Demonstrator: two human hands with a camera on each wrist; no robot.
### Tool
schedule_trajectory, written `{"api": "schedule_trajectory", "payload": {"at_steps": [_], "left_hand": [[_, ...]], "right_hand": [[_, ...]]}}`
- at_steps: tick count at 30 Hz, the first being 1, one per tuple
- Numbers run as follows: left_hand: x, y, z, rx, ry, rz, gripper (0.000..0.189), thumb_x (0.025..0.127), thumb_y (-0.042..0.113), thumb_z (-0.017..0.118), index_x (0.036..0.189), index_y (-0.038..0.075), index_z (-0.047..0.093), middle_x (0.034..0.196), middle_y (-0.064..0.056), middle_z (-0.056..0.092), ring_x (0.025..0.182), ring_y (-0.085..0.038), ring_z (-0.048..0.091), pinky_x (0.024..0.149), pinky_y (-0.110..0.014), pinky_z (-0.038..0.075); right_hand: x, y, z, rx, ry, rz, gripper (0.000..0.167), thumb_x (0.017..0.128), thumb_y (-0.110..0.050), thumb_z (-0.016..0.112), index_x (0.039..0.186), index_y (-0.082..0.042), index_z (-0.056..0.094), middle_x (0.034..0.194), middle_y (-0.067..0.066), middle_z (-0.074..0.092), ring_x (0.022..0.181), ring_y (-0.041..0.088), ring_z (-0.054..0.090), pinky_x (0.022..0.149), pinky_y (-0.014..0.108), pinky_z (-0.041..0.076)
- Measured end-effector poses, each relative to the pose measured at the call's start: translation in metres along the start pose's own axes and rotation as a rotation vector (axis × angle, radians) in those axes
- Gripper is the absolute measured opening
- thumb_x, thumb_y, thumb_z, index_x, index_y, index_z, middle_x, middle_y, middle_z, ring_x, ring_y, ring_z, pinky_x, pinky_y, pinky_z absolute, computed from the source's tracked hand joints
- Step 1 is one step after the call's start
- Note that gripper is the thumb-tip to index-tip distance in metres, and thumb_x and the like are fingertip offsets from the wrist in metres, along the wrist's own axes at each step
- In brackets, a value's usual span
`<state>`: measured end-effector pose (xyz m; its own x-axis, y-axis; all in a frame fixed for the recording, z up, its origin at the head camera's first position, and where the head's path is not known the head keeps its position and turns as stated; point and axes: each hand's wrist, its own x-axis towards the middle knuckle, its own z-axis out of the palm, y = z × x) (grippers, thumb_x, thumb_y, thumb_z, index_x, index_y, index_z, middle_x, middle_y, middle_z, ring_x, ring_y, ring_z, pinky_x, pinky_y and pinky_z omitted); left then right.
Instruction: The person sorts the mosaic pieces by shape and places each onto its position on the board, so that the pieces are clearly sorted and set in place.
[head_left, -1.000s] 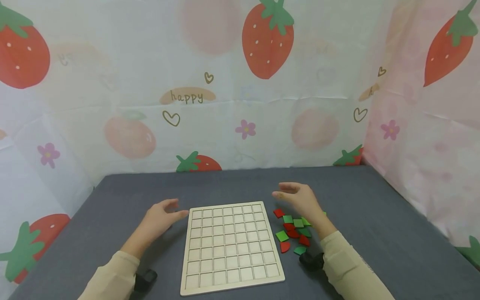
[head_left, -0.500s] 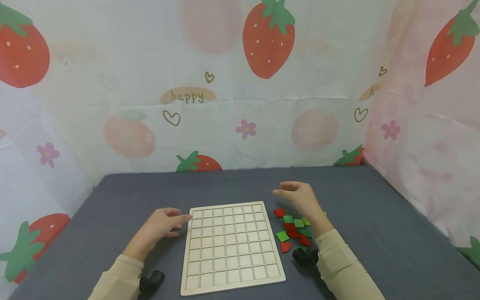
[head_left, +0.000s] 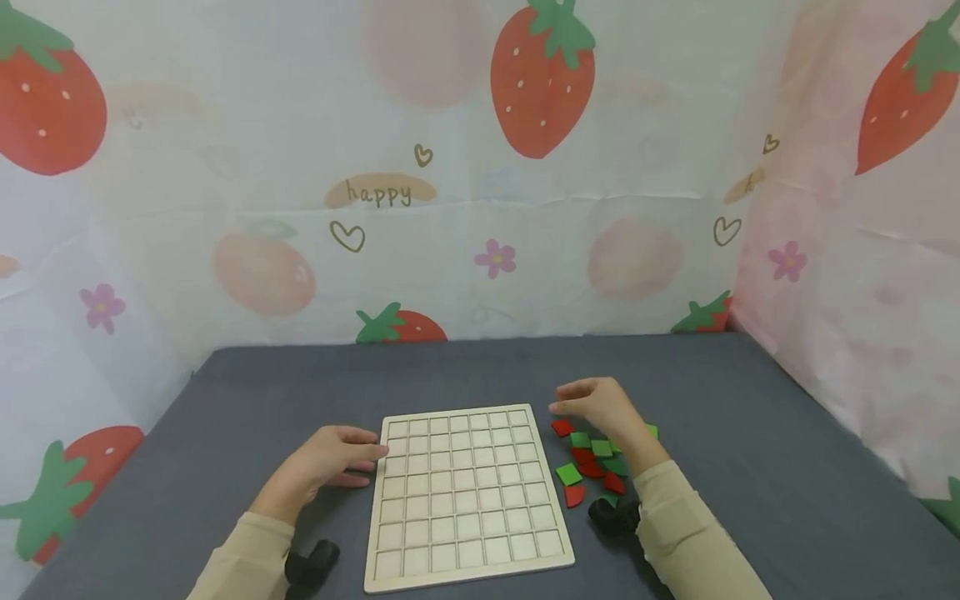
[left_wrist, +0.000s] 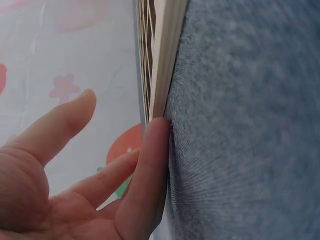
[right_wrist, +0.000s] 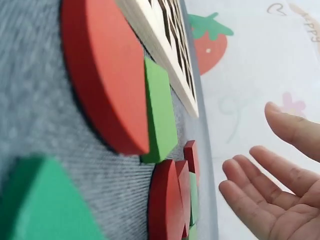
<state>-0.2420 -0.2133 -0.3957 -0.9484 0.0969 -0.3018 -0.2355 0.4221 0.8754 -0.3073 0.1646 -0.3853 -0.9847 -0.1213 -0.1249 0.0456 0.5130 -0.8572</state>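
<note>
A square wooden grid board [head_left: 468, 502] lies flat in front of the person in the head view. My left hand [head_left: 330, 465] is at its left edge; in the left wrist view a straight fingertip [left_wrist: 159, 131] meets the side of the board [left_wrist: 167, 55], and the thumb stands apart. Above the far end of a pile of red and green pieces hovers my right hand [head_left: 600, 408], fingers relaxed and nothing in them. The right wrist view shows a red rounded piece [right_wrist: 107, 75], a light green piece [right_wrist: 160, 112] and a dark green piece [right_wrist: 47, 205] close up.
A dark grey cloth [head_left: 285, 383] covers the table. Printed curtains [head_left: 480, 167] hang behind and at both sides. Black wrist mounts [head_left: 615, 517] sit under the sleeves, the right one overlapping the near pieces in the head view.
My left hand has moved down and slightly right along the board's left edge. My right hand rose slightly, then lowered toward the pieces. The board and pieces stay in place.
</note>
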Motion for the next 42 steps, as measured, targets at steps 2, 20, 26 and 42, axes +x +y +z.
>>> {"api": "schedule_trajectory", "payload": {"at_steps": [2, 20, 26, 42], "left_hand": [[0.0002, -0.0015, 0.0010, -0.007, -0.001, 0.002, 0.061, 0.093, 0.020, 0.069, 0.140, -0.012, 0.045, 0.135, -0.029, 0.057, 0.119, -0.037, 0.062, 0.084, -0.036, 0.060], [0.0037, -0.0020, 0.0057, -0.027, 0.023, 0.020, 0.060, 0.083, -0.003, 0.073, 0.137, -0.012, 0.048, 0.122, -0.023, 0.058, 0.095, -0.016, 0.066, 0.084, -0.037, 0.060], [0.0036, -0.0034, 0.0068, -0.017, 0.028, 0.023, 0.059, 0.083, -0.004, 0.073, 0.136, -0.011, 0.049, 0.116, -0.020, 0.059, 0.089, -0.015, 0.066, 0.082, -0.037, 0.060], [0.0041, -0.0067, 0.0088, 0.043, 0.082, 0.034, 0.055, 0.079, -0.009, 0.073, 0.130, -0.010, 0.052, 0.106, -0.016, 0.057, 0.084, -0.017, 0.062, 0.076, -0.034, 0.060]], "right_hand": [[-0.0001, 0.0016, 0.0002, -0.007, -0.018, 0.006, 0.049, 0.089, -0.022, 0.075, 0.132, -0.004, 0.062, 0.137, 0.018, 0.060, 0.131, 0.039, 0.051, 0.108, 0.057, 0.043], [-0.0001, 0.0048, -0.0017, -0.118, -0.066, 0.038, 0.043, 0.085, -0.013, 0.077, 0.124, 0.000, 0.067, 0.134, 0.023, 0.060, 0.124, 0.041, 0.054, 0.099, 0.051, 0.050], [-0.0004, 0.0080, 0.0004, -0.149, -0.076, 0.030, 0.036, 0.083, -0.009, 0.078, 0.118, -0.001, 0.071, 0.128, 0.022, 0.065, 0.124, 0.042, 0.054, 0.100, 0.053, 0.050], [-0.0017, 0.0101, 0.0066, -0.162, -0.056, 0.026, 0.022, 0.083, -0.005, 0.077, 0.104, -0.001, 0.075, 0.113, 0.017, 0.069, 0.091, 0.024, 0.062, 0.078, 0.037, 0.055]]}}
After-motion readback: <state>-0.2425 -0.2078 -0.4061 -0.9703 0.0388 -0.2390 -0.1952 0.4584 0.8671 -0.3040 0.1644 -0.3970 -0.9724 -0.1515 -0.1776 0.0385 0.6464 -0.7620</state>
